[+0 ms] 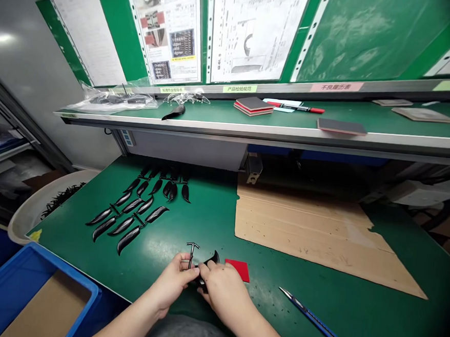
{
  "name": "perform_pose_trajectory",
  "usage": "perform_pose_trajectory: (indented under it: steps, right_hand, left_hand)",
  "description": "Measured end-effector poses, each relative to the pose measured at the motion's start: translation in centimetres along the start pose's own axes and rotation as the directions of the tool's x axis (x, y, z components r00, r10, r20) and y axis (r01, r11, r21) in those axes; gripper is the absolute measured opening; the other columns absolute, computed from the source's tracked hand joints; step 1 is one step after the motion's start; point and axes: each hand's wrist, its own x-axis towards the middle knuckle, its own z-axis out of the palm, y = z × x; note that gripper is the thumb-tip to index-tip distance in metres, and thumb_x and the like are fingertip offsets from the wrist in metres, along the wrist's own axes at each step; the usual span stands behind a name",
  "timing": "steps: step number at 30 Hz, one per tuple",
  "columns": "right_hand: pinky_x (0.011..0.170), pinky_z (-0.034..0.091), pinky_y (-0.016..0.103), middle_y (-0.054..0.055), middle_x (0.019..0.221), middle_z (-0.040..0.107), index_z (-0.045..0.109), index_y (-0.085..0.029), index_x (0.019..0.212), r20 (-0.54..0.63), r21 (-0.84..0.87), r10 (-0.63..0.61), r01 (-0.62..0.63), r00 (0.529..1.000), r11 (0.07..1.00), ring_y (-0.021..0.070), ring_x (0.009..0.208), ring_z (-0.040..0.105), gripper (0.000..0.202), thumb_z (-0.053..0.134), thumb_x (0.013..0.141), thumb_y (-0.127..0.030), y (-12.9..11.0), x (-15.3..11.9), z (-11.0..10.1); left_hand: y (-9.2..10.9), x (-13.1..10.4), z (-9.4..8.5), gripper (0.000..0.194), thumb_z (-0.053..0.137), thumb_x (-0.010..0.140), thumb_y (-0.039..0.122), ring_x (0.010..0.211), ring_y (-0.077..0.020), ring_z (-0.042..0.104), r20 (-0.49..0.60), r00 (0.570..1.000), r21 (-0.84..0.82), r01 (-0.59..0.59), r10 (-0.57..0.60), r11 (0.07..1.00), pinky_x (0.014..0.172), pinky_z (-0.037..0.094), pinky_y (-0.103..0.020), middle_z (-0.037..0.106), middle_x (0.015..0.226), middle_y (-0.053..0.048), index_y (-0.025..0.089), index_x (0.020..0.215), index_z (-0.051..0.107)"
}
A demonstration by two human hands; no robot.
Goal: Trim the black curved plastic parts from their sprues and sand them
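Observation:
Close to the bench's front edge, my left hand (177, 278) pinches a thin black plastic runner (192, 250) with a T-shaped top. My right hand (224, 289) is closed around a black curved, leaf-shaped plastic part (214, 257), its pointed tip showing above the fingers. Both hands nearly touch; whether runner and part are still joined is hidden by the fingers. A red square pad (238, 270) lies just beyond my right hand. Farther left are rows of black ribbed leaf-shaped parts (129, 240), several joined in pairs by runners.
A blue-handled craft knife (316, 321) lies at right, below a cardboard sheet (319, 247). A round tub (24, 221) of black scraps and a blue bin (93, 293) stand left. Overhead, a shelf (213, 117) holds sanding pads (253, 106), a marker (296, 107) and bagged parts (114, 99).

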Motion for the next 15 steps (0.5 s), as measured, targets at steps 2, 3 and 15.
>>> perform_pose_trajectory:
  steps: [2,3,15]
  right_hand:
    - [0.074,0.042,0.035,0.009,0.096,0.067,0.060,-0.019,0.109,0.016,0.023,-0.037,0.036,0.999,0.999,0.0259,0.085,0.064,0.038,0.071,0.073,-0.028,0.1,-0.3,0.0]
    - [0.075,0.041,0.035,0.008,0.097,0.067,0.060,-0.021,0.110,0.015,0.077,-0.053,0.052,0.998,0.996,0.0254,0.086,0.064,0.040,0.072,0.073,-0.030,0.2,-0.5,-0.1]
    - [0.082,0.044,0.041,0.010,0.105,0.069,0.059,-0.021,0.116,-0.142,0.169,0.192,-0.167,0.971,0.971,0.0270,0.091,0.065,0.032,0.045,0.091,-0.036,0.5,0.7,0.4]
  left_hand:
    - [0.2,-0.1,0.2,0.056,0.075,0.067,0.048,0.089,-0.0180,0.060,-0.021,0.999,0.012,-0.043,0.043,0.999,0.078,0.042,-0.029,0.065,0.095,-0.006,0.016,0.109,0.056]
    - [0.5,-0.3,0.3,0.053,0.070,0.072,0.051,0.095,-0.0195,0.060,-0.035,0.998,-0.013,-0.062,0.061,0.998,0.083,0.042,-0.030,0.065,0.099,-0.008,0.016,0.109,0.057]
    - [1.9,0.6,-1.5,0.017,0.070,0.069,0.007,0.092,-0.0183,0.066,-0.233,0.955,-0.695,-0.031,-0.185,0.718,0.078,0.051,-0.027,0.068,0.093,-0.010,0.014,0.075,0.055]
